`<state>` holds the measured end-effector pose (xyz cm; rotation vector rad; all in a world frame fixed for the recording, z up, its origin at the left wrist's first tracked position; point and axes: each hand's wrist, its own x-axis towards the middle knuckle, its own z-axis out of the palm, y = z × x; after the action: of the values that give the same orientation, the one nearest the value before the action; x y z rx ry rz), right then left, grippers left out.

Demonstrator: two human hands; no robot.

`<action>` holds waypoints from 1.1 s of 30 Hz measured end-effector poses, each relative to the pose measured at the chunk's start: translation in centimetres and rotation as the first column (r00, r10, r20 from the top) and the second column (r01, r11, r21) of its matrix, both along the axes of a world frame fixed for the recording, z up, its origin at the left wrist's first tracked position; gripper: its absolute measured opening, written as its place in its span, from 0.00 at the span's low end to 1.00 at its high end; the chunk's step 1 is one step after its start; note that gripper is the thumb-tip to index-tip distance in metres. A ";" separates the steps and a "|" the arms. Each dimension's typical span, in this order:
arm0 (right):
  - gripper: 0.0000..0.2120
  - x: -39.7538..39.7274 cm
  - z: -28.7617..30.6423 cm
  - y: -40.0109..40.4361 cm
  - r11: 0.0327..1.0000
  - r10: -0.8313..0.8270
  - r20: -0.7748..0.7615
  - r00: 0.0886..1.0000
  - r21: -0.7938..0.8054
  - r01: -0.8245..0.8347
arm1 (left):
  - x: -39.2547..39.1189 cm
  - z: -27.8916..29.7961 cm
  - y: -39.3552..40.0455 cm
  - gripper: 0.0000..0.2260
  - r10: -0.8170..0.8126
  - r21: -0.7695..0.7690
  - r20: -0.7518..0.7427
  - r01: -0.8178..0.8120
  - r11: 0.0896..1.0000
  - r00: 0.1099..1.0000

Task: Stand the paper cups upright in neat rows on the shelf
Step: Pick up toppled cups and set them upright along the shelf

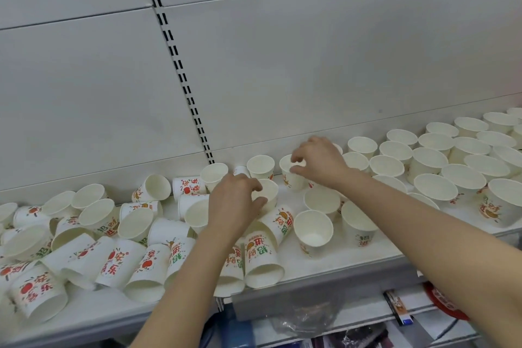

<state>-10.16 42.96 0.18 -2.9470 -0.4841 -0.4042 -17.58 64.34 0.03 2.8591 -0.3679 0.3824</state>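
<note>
Two hands work just beside the slotted upright [180, 70]: the left hand [234, 200] grips one tilted cup [267, 192], the right hand [319, 162] pinches an upright cup [292, 175] by its rim, and either sleeveless forearm could topple standing neighbours.

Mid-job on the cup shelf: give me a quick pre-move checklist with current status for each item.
1. Right hand grips cup at the back: ok.
2. That cup upright: ok.
3. Left hand holds a cup: ok; seated flat: cannot tell.
4. Rows on the right upright: ok.
5. Left pile stood up: not ok, most cups lie on their sides.
6. Bare shelf in front for more cups: ok.
</note>
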 end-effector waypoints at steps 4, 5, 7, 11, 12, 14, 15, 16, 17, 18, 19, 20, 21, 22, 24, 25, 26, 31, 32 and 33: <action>0.10 1.8 -0.8 2.1 0.988 -0.033 -0.090 0.995 -0.155 0.019 | 1.0 -1.0 -1.2 0.12 -0.010 0.069 -0.042 0.012 0.998 0.999; 0.08 1.9 -1.0 2.1 0.980 -0.046 -0.088 0.995 -0.195 0.028 | 1.2 -1.3 -1.4 0.11 0.000 0.070 -0.050 0.003 0.998 0.999; 0.08 2.2 -1.1 1.8 0.964 -0.082 -0.068 0.994 -0.257 0.062 | 1.4 -1.8 -1.6 0.08 0.013 0.074 -0.057 -0.009 0.997 0.998; 0.08 2.6 -1.2 0.2 0.963 -0.095 -0.050 0.994 -0.258 0.079 | 1.9 -2.3 -2.5 0.06 0.005 0.065 -0.040 -0.002 0.998 0.999; 0.08 2.7 -1.2 -0.1 0.968 -0.084 -0.054 0.995 -0.241 0.069 | 2.0 -2.3 -3.0 0.06 -0.008 0.066 -0.028 0.010 0.998 1.000; 0.08 2.8 -1.3 -0.7 0.982 -0.043 -0.044 0.998 -0.185 0.035 | 2.2 -2.4 -4.1 0.06 -0.053 0.078 0.001 0.053 0.996 0.999; 0.08 2.9 -1.3 -1.0 0.989 -0.019 -0.035 0.999 -0.149 0.014 | 2.4 -2.6 -4.8 0.06 -0.075 0.080 0.008 0.074 0.994 0.997; 0.08 2.9 -1.4 -1.2 0.993 0.008 -0.018 1.000 -0.115 -0.010 | 2.6 -2.7 -5.3 0.06 -0.090 0.078 0.008 0.089 0.993 0.996; 0.08 2.8 -1.5 -1.4 0.996 0.038 0.009 0.999 -0.082 -0.037 | 2.8 -2.9 -5.6 0.06 -0.094 0.079 0.005 0.094 0.992 0.996; 0.08 2.7 -1.5 -1.5 0.997 0.075 0.042 0.996 -0.038 -0.073 | 2.9 -3.1 -5.8 0.06 -0.094 0.077 0.002 0.094 0.993 0.996; 0.07 2.5 -1.5 -1.5 0.992 0.123 0.079 0.989 0.011 -0.125 | 3.1 -3.2 -5.8 0.06 -0.095 0.065 -0.004 0.095 0.993 0.995; 0.06 2.3 -1.5 -1.6 0.980 0.182 0.118 0.976 0.052 -0.190 | 3.1 -3.3 -5.6 0.06 -0.102 0.039 -0.012 0.102 0.994 0.995; 0.05 2.0 -1.4 -1.6 0.963 0.247 0.153 0.957 0.068 -0.259 | 3.0 -3.2 -5.3 0.08 -0.114 -0.002 -0.024 0.114 0.993 0.993; 0.04 1.7 -1.4 -1.5 0.944 0.307 0.187 0.933 0.067 -0.324 | 3.0 -2.9 -4.9 0.10 -0.123 -0.054 -0.034 0.121 0.991 0.992; 0.03 1.2 -1.6 -1.3 0.902 0.406 0.235 0.883 0.054 -0.429 | 3.2 -2.1 -3.4 0.10 -0.068 -0.143 -0.014 0.066 0.987 0.998; 0.04 1.0 -1.7 -1.1 0.883 0.440 0.238 0.866 0.059 -0.465 | 3.6 -1.6 -2.4 0.09 0.005 -0.153 0.015 -0.003 0.988 1.000; 0.06 0.7 -1.9 -0.9 0.865 0.471 0.229 0.852 0.070 -0.496 | 4.2 -1.2 -1.3 0.08 0.093 -0.130 0.051 -0.086 0.988 0.994; 0.10 -0.1 -2.7 0.3 0.819 0.571 0.150 0.807 -0.033 -0.573 | 7.4 -1.2 2.4 0.10 0.278 0.167 -0.049 -0.267 0.949 0.959; 0.09 -0.2 -2.9 0.2 0.819 0.572 0.148 0.807 -0.053 -0.571 | 7.7 -1.3 2.3 0.08 0.268 0.229 -0.075 -0.245 0.942 0.961; 0.10 -0.2 -2.9 0.1 0.822 0.569 0.133 0.812 -0.067 -0.565 | 8.0 -1.3 2.1 0.06 0.254 0.283 -0.088 -0.221 0.933 0.963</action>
<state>-10.41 43.10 -2.72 -2.6124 -1.3469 -0.5339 -9.54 66.41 -1.30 3.1889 -0.0507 0.2079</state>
